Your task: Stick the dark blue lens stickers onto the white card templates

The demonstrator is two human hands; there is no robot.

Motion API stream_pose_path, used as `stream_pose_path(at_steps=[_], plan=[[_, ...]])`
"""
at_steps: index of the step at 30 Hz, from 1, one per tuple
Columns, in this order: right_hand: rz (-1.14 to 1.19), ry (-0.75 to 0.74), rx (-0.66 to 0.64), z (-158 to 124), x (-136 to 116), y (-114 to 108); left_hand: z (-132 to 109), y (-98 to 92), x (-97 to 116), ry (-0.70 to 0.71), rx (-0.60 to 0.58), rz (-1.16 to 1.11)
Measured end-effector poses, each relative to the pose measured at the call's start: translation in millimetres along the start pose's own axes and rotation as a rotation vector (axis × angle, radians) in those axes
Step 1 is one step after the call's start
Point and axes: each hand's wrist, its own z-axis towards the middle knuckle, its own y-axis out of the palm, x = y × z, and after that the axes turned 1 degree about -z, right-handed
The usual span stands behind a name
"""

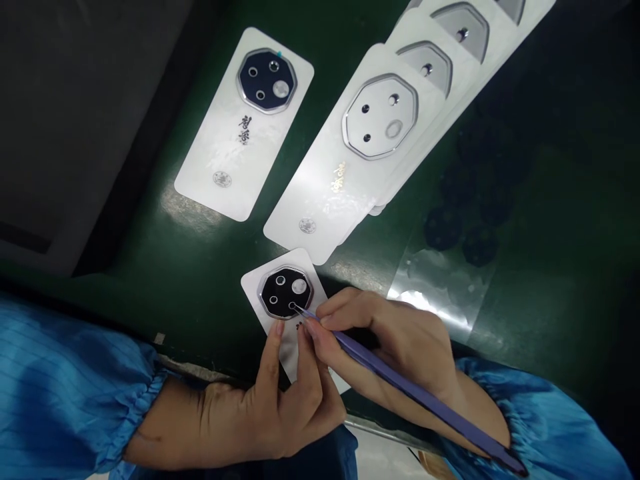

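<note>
My left hand (280, 400) grips a white phone back cover (255, 283) from below, fingers pressed on its lower part. The cover carries a dark octagonal camera plate (285, 293) with three round openings. My right hand (400, 347) pinches purple tweezers (400, 383). Their tip touches the lower opening of the plate. Both sleeves are blue.
On the green mat (190, 253), another white cover with a dark camera plate (245, 123) lies at the upper left. A fanned row of white covers with bare octagonal recesses (350, 147) runs to the upper right. A clear film sheet with dark round pieces (450, 267) lies at right.
</note>
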Motion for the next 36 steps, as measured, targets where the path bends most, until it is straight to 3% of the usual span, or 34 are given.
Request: stream_pose_path(at_steps=[12,20,26,30,36], plan=[[-0.178,-0.159,0.007,-10.9,5.4,9.3,0.2,-0.7,6.3,-0.054,0.0,-0.036],[0.016,-0.058,0.095,0.9,1.8,8.3,-0.9,-0.8,2.9,-0.027,-0.01,-0.001],[0.093,-0.054,0.067,0.6,6.7,8.2,-2.5,-3.4,0.9,0.086,-0.085,0.059],[0.121,-0.038,0.042,2.5,4.5,4.7,-1.7,-2.5,-2.2,0.05,-0.047,0.044],[0.208,0.207,-0.089,6.5,3.3,-3.0,-1.2,-2.5,-7.8,0.241,-0.099,0.091]])
